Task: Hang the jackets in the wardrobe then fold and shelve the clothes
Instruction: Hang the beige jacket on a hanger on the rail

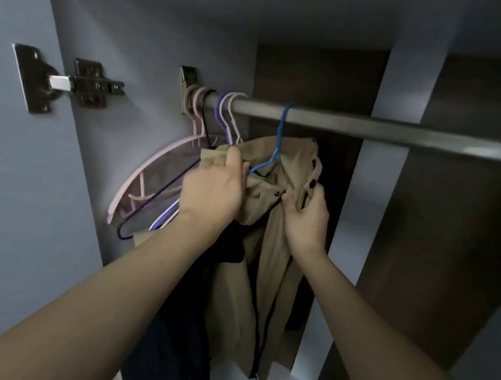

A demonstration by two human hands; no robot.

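Note:
A tan jacket (pixel 270 254) with black buttons and a black zip hangs from a blue hanger (pixel 279 137) hooked over the metal wardrobe rail (pixel 403 133). My left hand (pixel 212 192) grips the jacket's left shoulder fabric near the collar. My right hand (pixel 305 217) pinches the front edge of the jacket just below a black button. A dark garment (pixel 179 321) hangs behind my left forearm, partly hidden.
Several bare hangers, pink (pixel 147 185) and purple (pixel 220 115), crowd the rail's left end against the wardrobe side wall. A door hinge (pixel 68 84) sits on the left panel. The rail to the right of the blue hanger is bare. A pale vertical divider (pixel 376 187) stands behind.

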